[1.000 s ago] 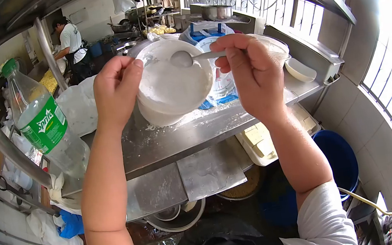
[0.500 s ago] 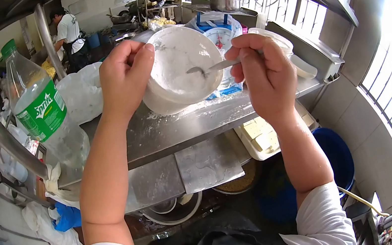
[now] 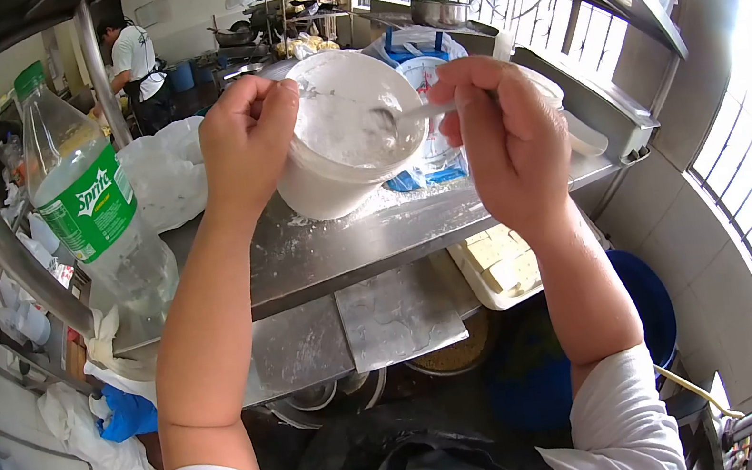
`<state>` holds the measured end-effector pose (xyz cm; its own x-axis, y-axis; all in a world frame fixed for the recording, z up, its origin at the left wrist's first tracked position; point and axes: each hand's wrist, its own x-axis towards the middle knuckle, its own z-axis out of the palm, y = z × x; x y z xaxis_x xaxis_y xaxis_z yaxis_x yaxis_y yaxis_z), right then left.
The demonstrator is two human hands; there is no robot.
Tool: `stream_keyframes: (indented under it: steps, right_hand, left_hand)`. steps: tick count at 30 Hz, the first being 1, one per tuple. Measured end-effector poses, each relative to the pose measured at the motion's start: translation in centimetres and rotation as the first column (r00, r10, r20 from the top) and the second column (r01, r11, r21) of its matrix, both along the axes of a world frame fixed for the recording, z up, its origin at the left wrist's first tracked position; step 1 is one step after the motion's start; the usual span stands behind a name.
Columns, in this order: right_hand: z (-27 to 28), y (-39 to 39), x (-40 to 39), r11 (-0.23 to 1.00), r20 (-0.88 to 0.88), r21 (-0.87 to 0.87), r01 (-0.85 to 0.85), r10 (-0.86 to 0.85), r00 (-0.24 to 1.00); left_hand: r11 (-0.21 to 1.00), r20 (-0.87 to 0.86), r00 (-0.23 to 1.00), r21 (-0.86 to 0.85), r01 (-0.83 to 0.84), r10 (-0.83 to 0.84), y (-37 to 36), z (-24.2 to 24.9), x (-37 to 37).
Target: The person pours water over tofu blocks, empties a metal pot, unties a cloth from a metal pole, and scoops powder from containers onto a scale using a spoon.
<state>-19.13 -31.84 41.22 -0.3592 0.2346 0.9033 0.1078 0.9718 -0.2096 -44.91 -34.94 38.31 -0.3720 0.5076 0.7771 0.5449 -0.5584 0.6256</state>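
My left hand (image 3: 250, 142) grips the rim of a white plastic tub (image 3: 336, 188), thumb and fingers closed over its left edge. White powder (image 3: 347, 128) lies inside the tub and clings to its inner wall. In my right hand (image 3: 511, 134) is a metal spoon (image 3: 421, 113), pinched by the handle, its bowl inside the tub at the powder. The tub leans a little on the powder-dusted steel counter (image 3: 341, 257). Behind it stands a blue dial scale (image 3: 421, 75), partly covered by the tub and my right hand.
A Sprite bottle (image 3: 93, 203) and a clear plastic bag (image 3: 161, 174) stand left of the tub. Another white container (image 3: 540, 87) is behind my right hand. Below the counter sit a tray of pale blocks (image 3: 500, 265) and a blue bin (image 3: 643, 303). A co-worker (image 3: 134, 72) stands at back left.
The tub has tipped back to a more upright position, showing more of its outer wall. The spoon's bowl has shifted slightly up and right within it. Both hands keep their grips.
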Motion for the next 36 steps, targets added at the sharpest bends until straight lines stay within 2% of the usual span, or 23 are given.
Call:
stream_keyframes:
  steps: [3,5,9,11,13,15,16,17,19,20,21,23,25,27,28,31,32,34,36]
  right_hand:
    - [0.4,1.2,-0.5,0.996,-0.084,0.094,0.007,0.001,0.996]
    - [0.7,1.8,-0.7,0.97,-0.12,0.226,0.085,-0.059,0.991]
    - [0.7,2.7,-2.7,0.985,-0.101,0.084,0.151,-0.142,0.985]
    - [0.8,3.6,-4.1,0.978,-0.189,0.165,0.13,-0.098,0.977]
    - [1.3,3.5,-5.2,0.985,-0.195,0.143,0.101,-0.072,0.978]
    - [1.7,3.0,-5.8,0.996,-0.157,-0.04,-0.084,0.077,0.985]
    - [1.7,2.8,-6.0,0.988,-0.162,-0.073,-0.139,0.126,0.979]
    - [1.7,2.9,-5.9,0.987,-0.162,-0.075,-0.142,0.128,0.979]
    - [1.8,3.3,-5.1,0.988,-0.15,0.157,0.008,0.016,0.989]
    - [1.8,3.7,-4.9,0.982,-0.156,0.19,0.014,0.016,0.988]
    - [1.7,4.0,-5.0,0.982,-0.153,0.187,0.01,0.019,0.988]
    - [1.4,4.4,-5.1,0.998,-0.127,0.057,-0.002,0.009,0.992]
    - [0.9,4.2,-5.7,0.998,-0.11,0.038,-0.053,0.057,0.992]
    - [0.5,3.4,-5.6,0.979,0.011,0.037,-0.198,0.198,0.98]
    - [0.6,3.0,-5.2,0.978,0.033,0.052,-0.201,0.199,0.979]
    - [1.2,3.1,-3.9,0.972,-0.015,-0.046,-0.229,0.228,0.973]
    - [1.3,3.4,-3.8,0.981,-0.026,0.012,-0.195,0.195,0.98]
    - [1.1,4.0,-4.5,0.974,-0.032,0.013,-0.227,0.228,0.973]
    - [0.7,3.7,-4.9,0.961,0.018,0.023,-0.277,0.277,0.961]
  left_hand:
    - [1.0,-0.013,1.0,0.011,-0.02,0.02,0.0,0.1,0.0]
    - [1.0,-0.015,1.0,0.017,-0.012,0.012,0.1,0.0,-0.1]
    - [1.0,-0.026,1.0,0.015,-0.002,0.002,0.0,0.0,0.0]
    - [1.0,-0.023,0.999,0.007,-0.025,0.026,0.0,0.1,-0.1]
    - [0.999,-0.02,0.999,-0.011,-0.046,0.046,0.1,0.0,-0.3]
    - [1.0,0.018,1.0,0.005,-0.002,0.002,0.4,-0.1,-0.6]
    - [1.0,0.018,1.0,0.002,-0.003,0.003,0.4,-0.1,-0.7]
    - [1.0,0.025,1.0,-0.01,0.003,-0.003,0.3,-0.1,-0.7]
    - [1.0,0.037,0.999,-0.019,0.002,-0.001,0.1,0.0,-0.7]
    - [1.0,0.007,1.0,-0.02,-0.02,0.02,0.0,0.1,-0.6]
    - [0.999,-0.023,0.999,-0.022,-0.041,0.041,0.0,0.0,-0.6]
    - [0.999,-0.007,0.999,-0.02,-0.032,0.032,0.4,-0.2,-0.8]
    - [1.0,0.002,1.0,-0.015,-0.017,0.017,0.5,-0.1,-0.8]
    - [1.0,0.03,0.999,0.018,-0.023,0.022,0.4,-0.1,-0.8]
    - [1.0,0.027,0.999,0.016,-0.019,0.018,0.5,-0.1,-0.8]
    - [0.999,0.035,0.999,0.033,-0.015,0.014,0.7,-0.3,-1.1]
    - [0.999,0.015,0.999,0.005,-0.033,0.033,0.7,-0.3,-1.2]
    - [0.999,-0.012,0.999,-0.027,-0.043,0.043,0.5,-0.3,-1.0]
    - [1.0,0.074,0.997,-0.005,-0.006,0.006,0.3,-0.1,-0.5]
